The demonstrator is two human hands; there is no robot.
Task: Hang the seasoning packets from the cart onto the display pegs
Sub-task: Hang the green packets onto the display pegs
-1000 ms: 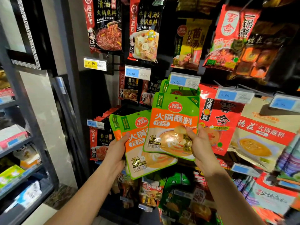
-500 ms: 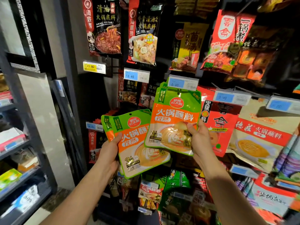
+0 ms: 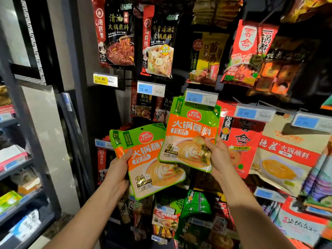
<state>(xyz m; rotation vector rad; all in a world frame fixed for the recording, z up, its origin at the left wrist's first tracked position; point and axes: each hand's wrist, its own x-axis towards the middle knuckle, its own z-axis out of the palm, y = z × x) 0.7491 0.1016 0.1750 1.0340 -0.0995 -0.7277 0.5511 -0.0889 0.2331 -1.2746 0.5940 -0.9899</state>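
Right hand [image 3: 218,155] pinches packet [image 3: 190,133]; 6.00 tag [image 3: 201,97] overlaps its top at 12 o'clock, red packets [image 3: 240,141] at 3. Left hand [image 3: 116,169] grips spare packets [image 3: 152,164]. Packet raised since earlier.

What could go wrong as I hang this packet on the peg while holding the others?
1. The 6.00 price tag covers the raised packet at its top, so you are threading its hole blind and may miss.
2. The right hand pinches only its lower right corner; it could twist.
3. The left hand holds fanned spare packets that might slip.
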